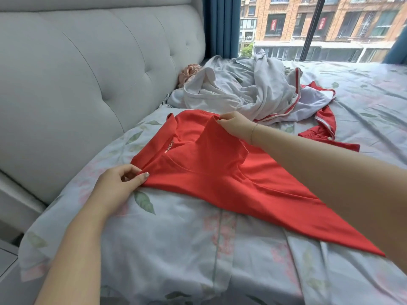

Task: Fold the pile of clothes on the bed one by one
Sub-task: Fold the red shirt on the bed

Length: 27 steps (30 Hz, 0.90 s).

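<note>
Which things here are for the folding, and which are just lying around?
For the folding:
red shirt, pinched by left hand and right hand
pile of clothes

Just there:
headboard
curtain
window

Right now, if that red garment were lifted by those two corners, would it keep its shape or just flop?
Probably flop: the red garment already sags and creases between the left hand and the right hand pinching its edges. It looks thin and light, lying almost flat on the bedsheet. It seems unlikely to slide or roll by itself.
</note>
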Motion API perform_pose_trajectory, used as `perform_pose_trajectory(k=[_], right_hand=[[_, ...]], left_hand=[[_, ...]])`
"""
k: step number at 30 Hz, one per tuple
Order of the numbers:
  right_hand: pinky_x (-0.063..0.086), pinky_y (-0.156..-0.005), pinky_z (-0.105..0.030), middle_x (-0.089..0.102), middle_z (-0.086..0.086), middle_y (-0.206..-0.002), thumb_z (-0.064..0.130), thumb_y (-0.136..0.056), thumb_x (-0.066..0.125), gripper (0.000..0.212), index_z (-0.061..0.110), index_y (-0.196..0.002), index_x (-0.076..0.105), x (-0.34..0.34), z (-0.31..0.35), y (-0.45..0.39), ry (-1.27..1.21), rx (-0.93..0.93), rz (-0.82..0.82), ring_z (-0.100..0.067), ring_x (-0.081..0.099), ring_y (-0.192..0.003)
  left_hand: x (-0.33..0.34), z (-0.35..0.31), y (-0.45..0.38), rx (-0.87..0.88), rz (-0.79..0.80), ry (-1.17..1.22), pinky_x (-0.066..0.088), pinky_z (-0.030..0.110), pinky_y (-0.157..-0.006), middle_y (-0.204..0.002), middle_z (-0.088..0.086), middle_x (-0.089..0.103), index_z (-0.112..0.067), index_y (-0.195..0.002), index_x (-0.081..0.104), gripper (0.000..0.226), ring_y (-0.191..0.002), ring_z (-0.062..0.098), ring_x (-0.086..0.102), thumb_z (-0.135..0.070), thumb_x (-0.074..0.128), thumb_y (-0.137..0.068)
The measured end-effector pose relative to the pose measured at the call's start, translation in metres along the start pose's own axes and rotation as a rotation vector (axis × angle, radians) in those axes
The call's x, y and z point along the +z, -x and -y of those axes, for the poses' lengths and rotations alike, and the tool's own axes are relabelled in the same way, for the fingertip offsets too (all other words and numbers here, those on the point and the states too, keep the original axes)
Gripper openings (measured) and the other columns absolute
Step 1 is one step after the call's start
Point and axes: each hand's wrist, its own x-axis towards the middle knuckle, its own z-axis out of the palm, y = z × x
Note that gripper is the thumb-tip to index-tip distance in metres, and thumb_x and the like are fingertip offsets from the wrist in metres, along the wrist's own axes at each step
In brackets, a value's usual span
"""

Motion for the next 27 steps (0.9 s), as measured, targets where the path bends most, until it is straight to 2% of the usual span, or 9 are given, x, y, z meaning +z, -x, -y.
perform_pose_trajectory(k=[5, 9, 14, 16, 19, 21, 23, 24, 27], right_hand=[[0.037, -0.062, -0.032, 0.058, -0.001, -0.072, 0.03, -0.092, 0.051, 0.024, 0.017, -0.074, 0.06, 0.028, 0.02, 0.032, 0.361, -0.308, -0.155, -0.027, 0.057, -0.076], [0.046, -0.069, -0.035, 0.069, -0.007, -0.095, 0.032, -0.091, 0.049, 0.025, 0.016, -0.093, 0.067, 0.068, 0.019, 0.071, 0.502, -0.421, -0.059, -0.033, 0.061, -0.09], [0.049, -0.084, -0.038, 0.063, 0.004, -0.095, 0.038, -0.086, 0.061, 0.032, 0.02, -0.112, 0.066, 0.071, 0.0, 0.095, 0.362, -0.389, 0.197, -0.02, 0.059, -0.091], [0.049, -0.087, -0.036, 0.066, 0.008, -0.098, 0.031, -0.085, 0.064, 0.03, 0.021, -0.113, 0.068, 0.055, -0.01, 0.104, 0.173, -0.346, 0.163, -0.015, 0.06, -0.089], [0.049, -0.077, -0.038, 0.065, 0.009, -0.086, 0.032, -0.079, 0.059, 0.012, 0.027, -0.086, 0.068, 0.034, -0.032, 0.123, 0.143, -0.373, -0.065, -0.013, 0.059, -0.078], [0.047, -0.068, -0.036, 0.06, 0.007, -0.074, 0.036, -0.08, 0.059, 0.016, 0.023, -0.072, 0.06, 0.026, -0.051, 0.14, 0.321, -0.277, -0.152, -0.015, 0.055, -0.072], [0.046, -0.061, -0.034, 0.064, 0.0, -0.069, 0.043, -0.085, 0.057, 0.034, 0.013, -0.069, 0.061, 0.023, -0.068, 0.149, 0.45, -0.057, -0.093, -0.021, 0.059, -0.068], [0.048, -0.056, -0.033, 0.067, -0.005, -0.068, 0.047, -0.087, 0.055, 0.041, 0.011, -0.071, 0.065, 0.024, -0.073, 0.152, 0.388, 0.053, -0.014, -0.022, 0.062, -0.062], [0.043, -0.042, -0.026, 0.067, -0.007, -0.069, 0.047, -0.09, 0.058, 0.041, 0.008, -0.087, 0.068, 0.036, -0.081, 0.154, -0.187, 0.326, 0.177, -0.017, 0.058, -0.048]], left_hand=[[0.0, -0.003, -0.001, -0.047, -0.026, -0.049, 0.038, 0.011, -0.058, -0.076, 0.002, 0.063, -0.017, -0.083, 0.07, 0.009, -0.062, 0.01, 0.051, -0.017, 0.078, -0.079], [0.002, -0.007, 0.0, -0.051, -0.036, -0.078, 0.039, 0.02, -0.064, -0.08, 0.002, 0.063, -0.019, -0.083, 0.064, 0.017, -0.066, 0.011, 0.052, -0.013, 0.079, -0.077], [0.014, -0.024, 0.005, 0.106, -0.12, -0.281, 0.035, 0.024, -0.072, -0.088, -0.009, 0.05, -0.025, -0.083, 0.063, 0.035, -0.08, 0.013, 0.049, 0.008, 0.068, -0.07], [0.027, -0.037, 0.007, 0.209, -0.125, -0.283, 0.038, 0.024, -0.075, -0.093, -0.007, 0.053, -0.023, -0.087, 0.065, 0.039, -0.079, 0.014, 0.049, 0.01, 0.057, -0.069], [0.051, -0.057, 0.004, 0.236, -0.136, -0.151, 0.043, 0.023, -0.076, -0.096, -0.005, 0.061, -0.018, -0.096, 0.067, 0.026, -0.076, 0.01, 0.056, -0.001, 0.057, -0.079], [0.065, -0.061, -0.004, 0.173, -0.132, -0.059, 0.045, 0.026, -0.083, -0.099, -0.002, 0.064, -0.018, -0.102, 0.066, 0.015, -0.087, 0.013, 0.059, -0.018, 0.061, -0.087], [0.078, -0.06, -0.014, 0.134, -0.111, -0.14, 0.042, 0.033, -0.093, -0.106, 0.001, 0.065, -0.019, -0.107, 0.065, 0.027, -0.105, 0.023, 0.053, -0.037, 0.065, -0.087], [0.082, -0.059, -0.017, 0.13, -0.103, -0.22, 0.04, 0.035, -0.095, -0.11, 0.0, 0.065, -0.02, -0.108, 0.065, 0.032, -0.11, 0.025, 0.05, -0.043, 0.065, -0.086], [0.09, -0.065, -0.022, 0.118, -0.092, -0.32, 0.037, 0.037, -0.093, -0.109, -0.002, 0.067, -0.023, -0.101, 0.067, 0.031, -0.113, 0.025, 0.051, -0.049, 0.065, -0.085]])
